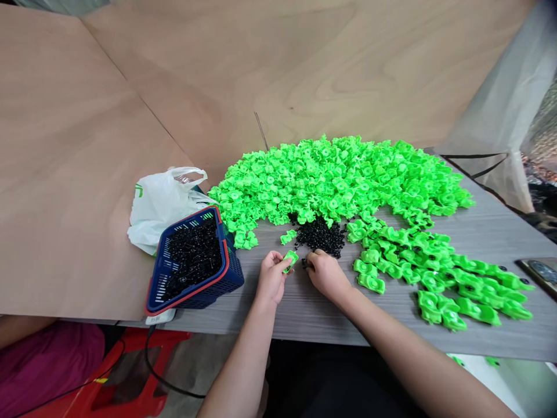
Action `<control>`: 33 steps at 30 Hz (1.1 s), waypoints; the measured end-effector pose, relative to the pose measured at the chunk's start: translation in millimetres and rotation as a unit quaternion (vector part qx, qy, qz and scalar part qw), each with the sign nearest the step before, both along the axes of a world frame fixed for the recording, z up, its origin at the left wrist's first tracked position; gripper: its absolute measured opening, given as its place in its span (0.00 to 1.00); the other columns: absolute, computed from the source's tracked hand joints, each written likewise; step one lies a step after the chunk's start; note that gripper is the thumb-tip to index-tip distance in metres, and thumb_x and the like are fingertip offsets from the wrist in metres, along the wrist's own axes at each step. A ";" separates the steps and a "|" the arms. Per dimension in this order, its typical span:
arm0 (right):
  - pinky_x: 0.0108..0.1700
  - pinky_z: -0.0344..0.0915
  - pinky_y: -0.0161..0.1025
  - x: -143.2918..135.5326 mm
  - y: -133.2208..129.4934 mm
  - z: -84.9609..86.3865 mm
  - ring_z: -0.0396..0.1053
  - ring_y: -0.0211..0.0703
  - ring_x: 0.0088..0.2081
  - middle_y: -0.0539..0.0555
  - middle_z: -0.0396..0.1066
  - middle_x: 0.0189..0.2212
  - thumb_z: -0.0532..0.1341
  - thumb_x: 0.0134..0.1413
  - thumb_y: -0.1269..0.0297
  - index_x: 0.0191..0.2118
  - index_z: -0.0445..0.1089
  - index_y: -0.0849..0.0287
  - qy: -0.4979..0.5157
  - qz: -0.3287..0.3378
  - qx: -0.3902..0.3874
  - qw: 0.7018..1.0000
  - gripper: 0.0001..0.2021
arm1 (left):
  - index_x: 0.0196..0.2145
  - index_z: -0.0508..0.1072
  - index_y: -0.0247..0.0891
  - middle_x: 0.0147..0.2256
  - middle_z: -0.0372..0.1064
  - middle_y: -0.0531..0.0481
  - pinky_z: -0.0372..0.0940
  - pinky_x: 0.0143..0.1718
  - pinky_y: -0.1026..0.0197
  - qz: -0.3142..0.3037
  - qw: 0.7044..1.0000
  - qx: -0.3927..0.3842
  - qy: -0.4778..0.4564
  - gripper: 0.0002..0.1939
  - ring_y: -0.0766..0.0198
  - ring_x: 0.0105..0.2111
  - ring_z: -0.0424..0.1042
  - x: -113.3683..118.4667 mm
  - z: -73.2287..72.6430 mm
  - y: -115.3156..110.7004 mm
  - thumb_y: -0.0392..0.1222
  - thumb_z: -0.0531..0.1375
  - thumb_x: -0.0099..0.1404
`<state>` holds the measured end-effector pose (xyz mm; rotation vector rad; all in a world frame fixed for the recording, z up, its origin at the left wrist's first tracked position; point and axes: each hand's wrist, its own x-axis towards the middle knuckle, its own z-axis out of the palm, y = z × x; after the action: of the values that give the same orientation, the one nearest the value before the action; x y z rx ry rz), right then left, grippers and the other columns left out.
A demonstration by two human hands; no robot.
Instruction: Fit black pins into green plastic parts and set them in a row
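Observation:
My left hand (270,277) grips a small bright green plastic piece (290,261), shaped like a toy car shell, between thumb and fingers. Just right of it, my right hand (326,273) is closed in a pinch, with a small black piece (304,263) showing at its fingertips. Beyond both hands lies a pile of small black pieces (324,237). One loose green piece (288,237) rests on the table left of that pile. A large heap of green pieces (331,180) spreads behind, and more green pieces (409,270), some with black round parts, lie to the right.
A blue basket (232,278) with red handles, filled with black pieces, stands at the left on the grey table (313,316). Behind it sits a white plastic bag (161,200). A dark flat object (542,273) lies far right. Another person's sleeve (56,368) and a red stool (150,348) appear lower left.

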<state>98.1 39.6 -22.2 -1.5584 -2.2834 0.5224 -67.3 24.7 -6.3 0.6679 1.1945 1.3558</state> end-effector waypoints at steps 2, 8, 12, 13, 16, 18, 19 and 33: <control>0.41 0.59 0.34 1.8 0.9 0.9 0.70 0.42 0.39 0.56 0.70 0.37 0.56 0.60 0.72 0.38 0.70 0.59 0.000 -0.008 -0.002 1.000 0.06 | 0.32 0.60 0.39 0.30 0.71 0.52 0.66 0.33 0.62 -0.005 1.000 -0.001 -0.001 0.20 0.63 0.33 0.74 3.9 -1.5 -2.3 0.38 0.70 0.50; 0.42 0.60 0.34 7.1 0.4 6.2 0.70 0.43 0.41 0.55 0.71 0.37 0.56 0.60 0.73 0.41 0.70 0.59 0.009 -0.020 0.003 1.000 0.07 | 0.40 0.64 0.40 0.36 0.73 0.50 0.70 0.39 0.57 0.000 1.000 0.004 0.022 0.20 0.63 0.34 0.75 13.9 -9.5 -7.7 0.40 0.69 0.53; 0.39 0.61 0.35 5.8 -4.0 11.8 0.70 0.43 0.40 0.56 0.69 0.41 0.59 0.59 0.69 0.42 0.70 0.59 -0.012 -0.035 0.000 0.999 0.06 | 0.42 0.66 0.39 0.37 0.73 0.48 0.70 0.39 0.57 0.001 0.999 0.008 0.036 0.20 0.63 0.34 0.75 14.9 -10.8 -7.9 0.41 0.69 0.54; 0.39 0.61 0.35 4.7 -4.9 13.2 0.71 0.44 0.40 0.56 0.68 0.41 0.59 0.59 0.68 0.42 0.70 0.58 -0.020 -0.038 -0.001 0.999 0.06 | 0.41 0.66 0.39 0.37 0.73 0.49 0.71 0.39 0.57 0.002 0.999 0.010 0.037 0.20 0.64 0.34 0.75 14.6 -10.7 -7.6 0.41 0.69 0.54; 0.39 0.62 0.36 0.0 -5.7 15.3 0.71 0.46 0.41 0.57 0.68 0.42 0.61 0.59 0.64 0.42 0.71 0.59 -0.039 -0.037 0.004 0.999 0.07 | 0.42 0.67 0.38 0.36 0.73 0.49 0.71 0.39 0.57 0.006 0.999 0.015 0.042 0.20 0.64 0.34 0.75 13.7 -10.2 -7.0 0.41 0.69 0.54; 0.39 0.62 0.37 -3.2 -4.7 14.6 0.71 0.47 0.41 0.57 0.68 0.40 0.61 0.59 0.63 0.41 0.71 0.59 -0.048 -0.035 0.008 0.998 0.07 | 0.44 0.68 0.39 0.38 0.72 0.48 0.71 0.37 0.58 -0.001 0.999 0.019 0.048 0.21 0.63 0.34 0.75 13.2 -9.7 -7.0 0.42 0.69 0.55; 0.39 0.62 0.37 -4.5 -4.1 13.8 0.71 0.47 0.41 0.57 0.68 0.40 0.60 0.60 0.63 0.40 0.71 0.59 -0.050 -0.035 0.008 0.998 0.06 | 0.46 0.69 0.39 0.38 0.72 0.48 0.70 0.35 0.60 -0.007 0.998 0.022 0.052 0.22 0.63 0.35 0.74 12.9 -9.3 -7.2 0.43 0.68 0.55; 0.33 0.65 0.34 9.1 3.2 14.9 0.71 0.41 0.29 0.51 0.75 0.28 0.59 0.55 0.66 0.36 0.72 0.58 0.326 -0.100 -0.009 0.940 0.05 | 0.46 0.75 0.37 0.39 0.75 0.44 0.58 0.16 0.71 -0.028 0.993 0.038 0.111 0.22 0.61 0.33 0.74 21.1 3.4 -9.4 0.46 0.68 0.54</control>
<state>107.2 42.8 -7.3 -1.3379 -1.6052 0.8530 -46.2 15.3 -2.9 0.9192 1.2952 1.3102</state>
